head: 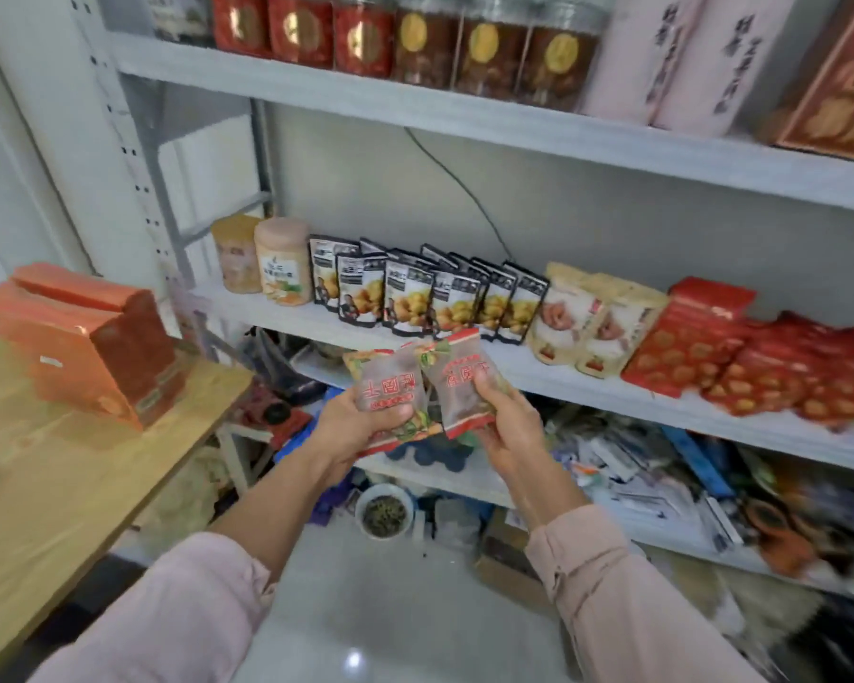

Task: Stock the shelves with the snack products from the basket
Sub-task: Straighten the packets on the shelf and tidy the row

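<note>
Left hand [351, 426]: curled round one translucent snack packet [390, 382], thumb on its front.
Right hand [509, 426]: gripped a second packet [457, 386], which touched the first near the top.
Print: large red characters on both, too blurred to read.
Place: both were held just before the middle shelf [587, 386].
Beyond: two tubs [282, 261], overlapping black pouches [408, 298] (count unclear), two cream pouches [558, 313].

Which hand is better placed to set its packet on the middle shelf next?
Probably the right hand. The right packet sits higher, its top at the shelf edge, with bare shelf front just beside it. The left hand holds the left packet lower.
</note>
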